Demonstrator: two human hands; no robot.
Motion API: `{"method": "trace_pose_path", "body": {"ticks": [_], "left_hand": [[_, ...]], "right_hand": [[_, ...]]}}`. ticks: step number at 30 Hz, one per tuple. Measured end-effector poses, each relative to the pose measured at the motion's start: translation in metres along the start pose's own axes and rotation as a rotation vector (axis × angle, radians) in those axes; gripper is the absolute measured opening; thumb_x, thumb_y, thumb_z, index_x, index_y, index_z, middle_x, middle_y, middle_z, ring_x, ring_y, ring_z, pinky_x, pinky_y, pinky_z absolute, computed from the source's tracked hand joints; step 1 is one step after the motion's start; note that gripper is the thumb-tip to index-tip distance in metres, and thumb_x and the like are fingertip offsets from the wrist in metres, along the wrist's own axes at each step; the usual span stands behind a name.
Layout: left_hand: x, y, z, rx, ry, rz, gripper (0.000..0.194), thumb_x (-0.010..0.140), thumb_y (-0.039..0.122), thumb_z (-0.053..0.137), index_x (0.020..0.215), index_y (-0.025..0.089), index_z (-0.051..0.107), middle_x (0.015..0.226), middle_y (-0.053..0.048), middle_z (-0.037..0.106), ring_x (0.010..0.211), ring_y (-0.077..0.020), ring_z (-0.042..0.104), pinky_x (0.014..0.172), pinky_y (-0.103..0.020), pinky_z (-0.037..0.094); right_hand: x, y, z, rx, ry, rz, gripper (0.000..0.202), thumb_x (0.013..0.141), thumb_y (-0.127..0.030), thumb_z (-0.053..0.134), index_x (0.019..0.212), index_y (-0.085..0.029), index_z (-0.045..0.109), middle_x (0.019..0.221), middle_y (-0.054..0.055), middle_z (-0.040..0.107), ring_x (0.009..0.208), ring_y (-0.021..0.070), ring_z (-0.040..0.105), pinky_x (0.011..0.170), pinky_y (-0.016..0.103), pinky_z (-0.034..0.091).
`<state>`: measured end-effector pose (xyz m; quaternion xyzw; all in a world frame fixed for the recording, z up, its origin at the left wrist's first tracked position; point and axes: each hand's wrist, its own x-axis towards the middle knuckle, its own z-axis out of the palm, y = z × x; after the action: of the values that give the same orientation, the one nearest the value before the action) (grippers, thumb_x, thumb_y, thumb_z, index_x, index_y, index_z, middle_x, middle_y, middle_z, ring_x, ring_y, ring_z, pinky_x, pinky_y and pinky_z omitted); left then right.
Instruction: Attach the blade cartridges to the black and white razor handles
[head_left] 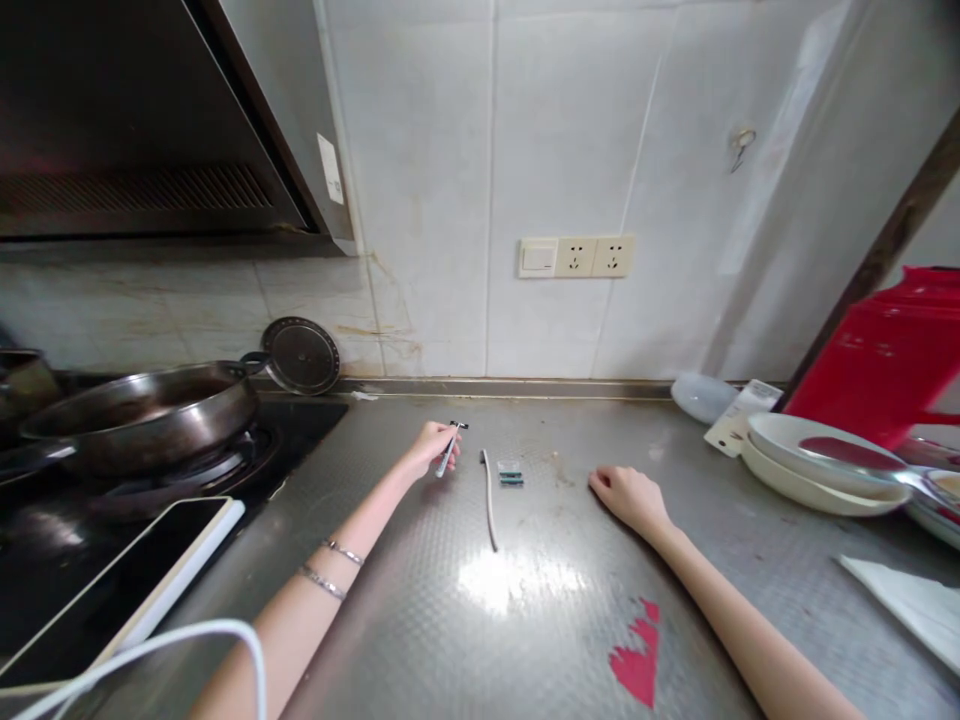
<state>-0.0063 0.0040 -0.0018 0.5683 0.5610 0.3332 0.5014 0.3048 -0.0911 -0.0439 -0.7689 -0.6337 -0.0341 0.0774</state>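
At 12 o'clock on the desk (405, 610), slim curved handle (490, 505): probably light, stiff; lift mid-shaft. At 1 o'clock, right hand (632, 500) loosely clenched, no object visible. Toward 11 o'clock, left hand (429, 446) grasps razor (445, 462) by its shaft: likely light, rigid, slick; best held there, clear of the head.

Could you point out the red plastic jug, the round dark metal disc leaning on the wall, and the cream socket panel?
Red plastic jug (874, 365): head view, on its body.
Round dark metal disc (301, 357): head view, near its centre.
Cream socket panel (576, 258): head view, on its middle section.
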Motion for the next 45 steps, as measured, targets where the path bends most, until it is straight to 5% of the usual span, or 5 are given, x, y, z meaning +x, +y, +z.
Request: {"method": "trace_pose_path", "body": {"ticks": [3, 10, 19, 45], "left_hand": [[0.003, -0.001, -0.004, -0.140, 0.040, -0.040, 0.023, 0.082, 0.031, 0.042, 0.081, 0.011, 0.055, 0.050, 0.004, 0.047, 0.034, -0.0029, 0.037, 0.033, -0.016, 0.026], [0.003, -0.008, -0.004, -0.329, -0.088, -0.241, 0.037, 0.086, 0.042, 0.032, 0.081, 0.012, 0.053, 0.045, 0.009, 0.031, 0.031, -0.0019, 0.025, 0.034, -0.015, 0.014], [-0.002, -0.010, 0.009, -0.286, -0.095, -0.251, 0.046, 0.081, 0.059, 0.033, 0.067, 0.017, 0.041, 0.041, 0.010, 0.027, 0.031, -0.0027, 0.025, 0.038, -0.016, 0.014], [0.005, -0.017, 0.017, -0.357, -0.054, -0.281, 0.043, 0.078, 0.054, 0.039, 0.055, 0.018, 0.034, 0.036, 0.010, 0.025, 0.029, -0.0029, 0.021, 0.036, -0.016, 0.012]], "right_hand": [[0.000, 0.000, 0.000, 0.004, -0.001, 0.000, 0.040, 0.085, -0.039, 0.034, 0.070, -0.020, 0.066, 0.076, 0.009, 0.067, 0.070, 0.0191, 0.061, 0.053, 0.023, 0.032], [0.000, 0.001, 0.002, 0.000, 0.010, -0.002, 0.040, 0.084, -0.038, 0.034, 0.068, -0.020, 0.065, 0.075, 0.008, 0.067, 0.070, 0.0192, 0.061, 0.050, 0.024, 0.029], [0.000, 0.001, 0.002, 0.003, 0.005, -0.005, 0.039, 0.084, -0.038, 0.035, 0.067, -0.020, 0.065, 0.074, 0.008, 0.067, 0.069, 0.0190, 0.061, 0.050, 0.023, 0.029], [-0.001, -0.001, 0.000, 0.007, 0.007, -0.007, 0.040, 0.085, -0.038, 0.034, 0.068, -0.019, 0.065, 0.074, 0.009, 0.067, 0.070, 0.0192, 0.061, 0.051, 0.023, 0.030]]}}
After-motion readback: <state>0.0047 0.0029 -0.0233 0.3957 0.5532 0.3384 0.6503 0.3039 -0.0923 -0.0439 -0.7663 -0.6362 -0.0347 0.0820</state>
